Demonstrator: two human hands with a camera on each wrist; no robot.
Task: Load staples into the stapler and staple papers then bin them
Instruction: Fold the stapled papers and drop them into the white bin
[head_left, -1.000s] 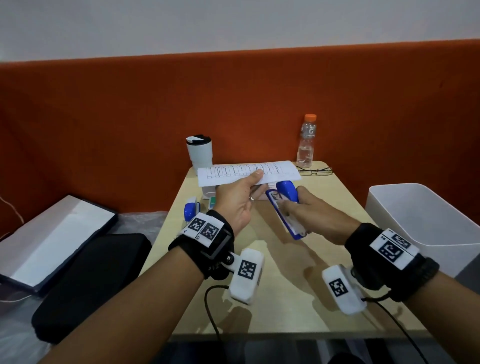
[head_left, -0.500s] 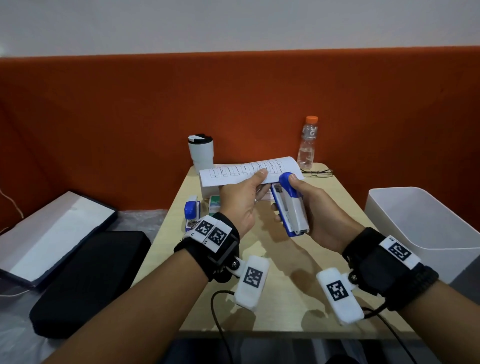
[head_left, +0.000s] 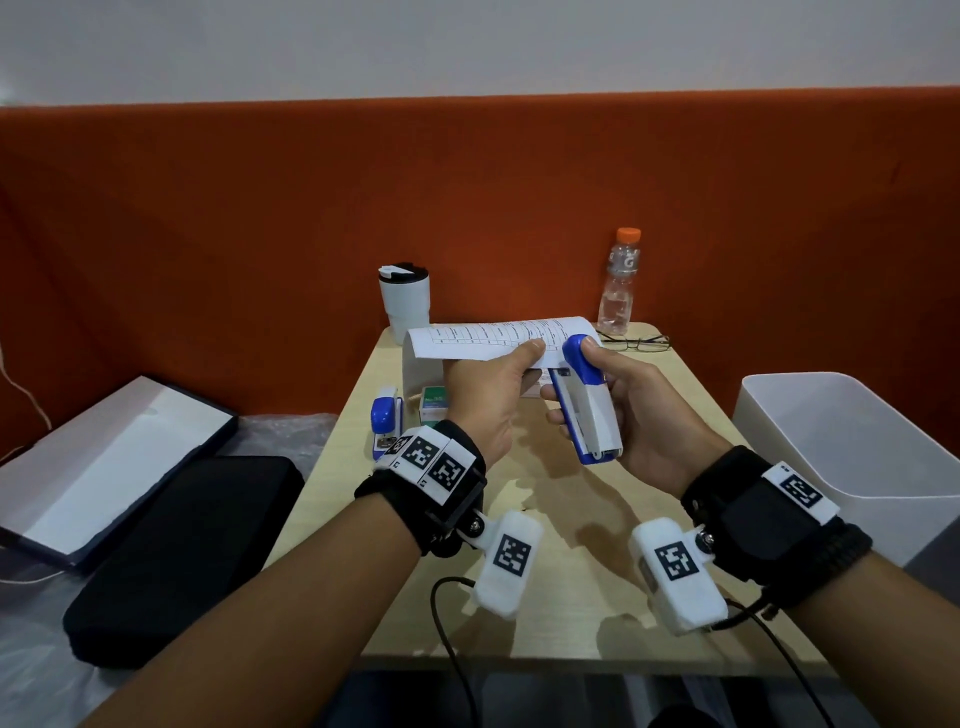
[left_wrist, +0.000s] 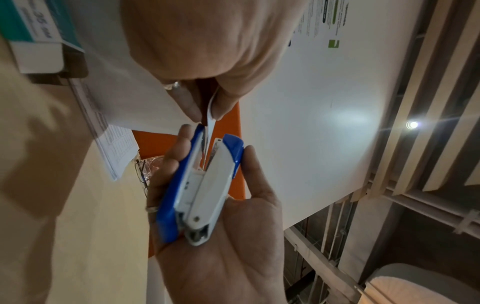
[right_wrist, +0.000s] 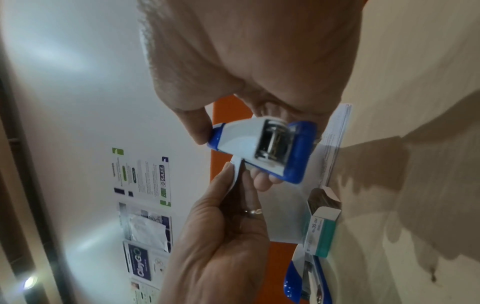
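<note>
My right hand (head_left: 571, 376) grips a blue and white stapler (head_left: 587, 400) above the table, thumb on its blue front end. My left hand (head_left: 530, 364) pinches a curled sheaf of printed papers (head_left: 498, 338) beside it. In the left wrist view the papers' corner (left_wrist: 209, 115) sits inside the mouth of the stapler (left_wrist: 205, 185), whose jaws stand slightly apart. The right wrist view shows the stapler (right_wrist: 270, 148) from its hinge end, with the left hand's fingers (right_wrist: 228, 185) pinching the paper just below it.
A second blue stapler (head_left: 385, 423) and a green staple box (head_left: 434, 405) lie on the table's left part. A white tumbler (head_left: 405, 301), a bottle (head_left: 618, 286) and glasses (head_left: 636, 343) stand at the back. A white bin (head_left: 779, 447) is right of the table, a black case (head_left: 182, 545) left.
Both hands have lifted off the table. The right hand turned the stapler up and brought its mouth onto the papers' corner.
</note>
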